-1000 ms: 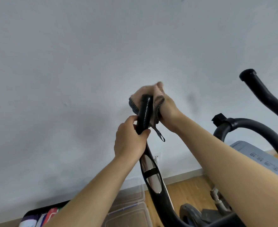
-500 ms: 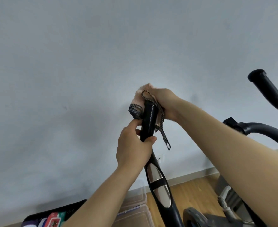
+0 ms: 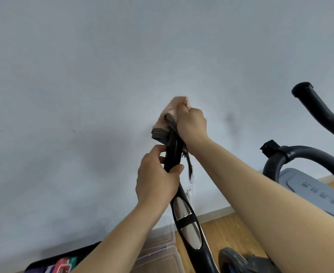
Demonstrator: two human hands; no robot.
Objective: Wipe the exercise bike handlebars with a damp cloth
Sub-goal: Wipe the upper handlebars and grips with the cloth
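- At the top end of the left handlebar (image 3: 174,152): right-hand fingers (image 3: 181,112) curled tight, clamping the cloth (image 3: 167,119) over the bar's tip. Individual fingertips mostly hidden behind the cloth and knuckles.
- Cloth: pink, fuzzy, bunched; a dark woven edging band wraps round the bar tip, and a thin dark loop of it hangs down just right of the bar, blurred.
- Right hand (image 3: 191,123): closed fist, back of hand toward camera, sitting above and right of the bar tip; forearm runs down to the lower right corner.
- Just below the cloth on the same bar: left-hand fingers (image 3: 163,152) wrapped round the black grip, thumb pressed across the near side. Closed hold on the bar itself.
- Left hand (image 3: 156,180): touches bar only, apart from the cloth; forearm runs down to the lower left.
- Below the left hand: bar widens, with two silver oval plates set into it.
- Right of this bar, well apart: right handlebar (image 3: 319,107), black, tilted, bare. Lower, a curved grey fixed handle (image 3: 304,154) arches over a pale grey console (image 3: 308,188) with printed characters, unreadable.
- Behind everything: plain pale wall (image 3: 83,75), a dark smudge right of the fist.
- Below the bar: wooden floor (image 3: 227,233), clear plastic storage boxes (image 3: 162,251) left of the bar's foot, a dark bag (image 3: 59,263) with colourful items beyond them.
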